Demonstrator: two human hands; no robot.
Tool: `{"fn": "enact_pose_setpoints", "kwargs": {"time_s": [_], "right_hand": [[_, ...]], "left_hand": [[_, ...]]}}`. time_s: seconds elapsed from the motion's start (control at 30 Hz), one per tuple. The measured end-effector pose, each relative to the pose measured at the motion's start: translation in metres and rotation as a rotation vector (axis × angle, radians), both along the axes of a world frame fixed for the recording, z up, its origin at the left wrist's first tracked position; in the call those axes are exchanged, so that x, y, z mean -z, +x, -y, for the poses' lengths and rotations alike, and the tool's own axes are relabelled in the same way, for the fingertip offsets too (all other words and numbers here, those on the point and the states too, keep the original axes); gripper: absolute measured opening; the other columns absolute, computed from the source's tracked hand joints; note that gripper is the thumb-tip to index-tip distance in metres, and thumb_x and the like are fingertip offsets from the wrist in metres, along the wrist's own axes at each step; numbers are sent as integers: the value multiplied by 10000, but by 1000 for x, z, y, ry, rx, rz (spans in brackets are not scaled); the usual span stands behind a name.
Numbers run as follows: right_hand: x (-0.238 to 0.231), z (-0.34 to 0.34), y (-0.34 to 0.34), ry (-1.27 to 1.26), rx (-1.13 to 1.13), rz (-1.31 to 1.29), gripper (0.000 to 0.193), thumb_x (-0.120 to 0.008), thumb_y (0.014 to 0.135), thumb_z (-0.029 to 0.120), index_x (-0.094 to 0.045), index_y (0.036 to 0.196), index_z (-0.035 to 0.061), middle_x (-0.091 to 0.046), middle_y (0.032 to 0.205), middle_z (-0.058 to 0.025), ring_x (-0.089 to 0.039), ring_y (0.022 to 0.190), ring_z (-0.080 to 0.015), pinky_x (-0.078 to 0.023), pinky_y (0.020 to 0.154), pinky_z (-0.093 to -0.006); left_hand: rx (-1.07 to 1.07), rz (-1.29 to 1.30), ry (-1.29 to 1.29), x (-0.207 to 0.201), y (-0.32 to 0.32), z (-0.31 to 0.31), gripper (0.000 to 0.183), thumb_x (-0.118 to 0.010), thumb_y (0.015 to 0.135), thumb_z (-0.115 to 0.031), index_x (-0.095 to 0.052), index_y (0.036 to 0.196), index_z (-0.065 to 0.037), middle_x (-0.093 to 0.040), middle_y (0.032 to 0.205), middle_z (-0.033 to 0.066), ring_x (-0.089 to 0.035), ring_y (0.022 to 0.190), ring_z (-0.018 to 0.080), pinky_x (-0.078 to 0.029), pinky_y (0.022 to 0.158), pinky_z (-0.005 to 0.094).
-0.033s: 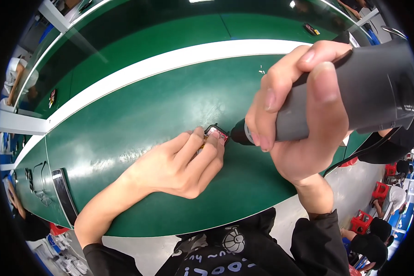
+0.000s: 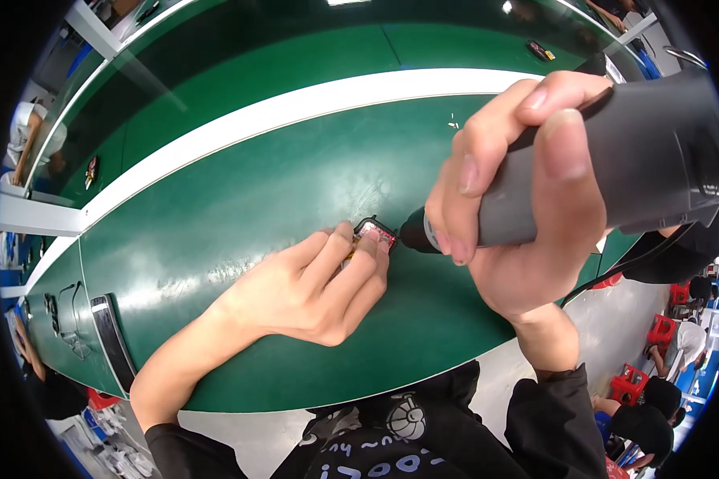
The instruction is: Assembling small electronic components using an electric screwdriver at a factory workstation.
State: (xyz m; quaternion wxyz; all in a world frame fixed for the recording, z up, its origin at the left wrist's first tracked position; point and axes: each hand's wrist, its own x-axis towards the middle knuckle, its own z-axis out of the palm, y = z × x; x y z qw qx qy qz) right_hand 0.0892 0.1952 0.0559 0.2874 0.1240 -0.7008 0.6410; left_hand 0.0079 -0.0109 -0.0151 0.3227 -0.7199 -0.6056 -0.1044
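Observation:
A small black-framed device with a red-and-silver inside [image 2: 375, 229] lies on the green table top. My left hand [image 2: 315, 283] has its bent fingertips pressed on that device, partly covering it. My right hand [image 2: 535, 191] wraps round the thick grey body of an electric screwdriver [image 2: 655, 152], the thumb along its near side. The tool lies nearly level, its black nose [image 2: 417, 231] pointing left. Its narrow tip is at the right edge of the device; whether the two touch cannot be made out.
A white bar [image 2: 295, 100] crosses the table behind my hands. Glasses [image 2: 73, 327] and a black phone-like slab [image 2: 113, 343] lie at the left. Small white bits [image 2: 454, 121] rest farther back. Red stools [image 2: 629, 385] and other people are at the right.

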Motion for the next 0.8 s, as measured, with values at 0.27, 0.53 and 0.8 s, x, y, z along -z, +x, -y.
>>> {"fn": "enact_pose_setpoints", "kwargs": {"time_s": [0.27, 0.53, 0.8], "right_hand": [[2, -1, 13, -38, 60, -39, 215, -385, 1137, 269, -416, 1184, 61, -569, 814, -121, -426, 353, -151, -416, 334, -316], [-1, 5, 10, -66, 94, -64, 199, -400, 1127, 246, -415, 1174, 54, -567, 796, -126, -430, 354, -150, -424, 336, -315], [-2, 13, -4, -94, 124, -63, 183, -416, 1118, 223, -413, 1165, 46, -565, 778, -131, -433, 354, -149, -431, 338, -315]], "left_hand": [[-36, 33, -58, -7, 4, 9, 169, -706, 821, -110, -728, 932, 15, -689, 896, 110, -694, 807, 250, -528, 662, 276], [-45, 29, -50, -10, 6, 5, 210, -689, 800, -110, -725, 952, 31, -682, 909, 123, -709, 851, 268, -556, 693, 294], [-39, 45, -41, -8, 3, 5, 233, -676, 794, -129, -717, 950, 38, -669, 909, 134, -712, 882, 294, -564, 709, 320]]}}
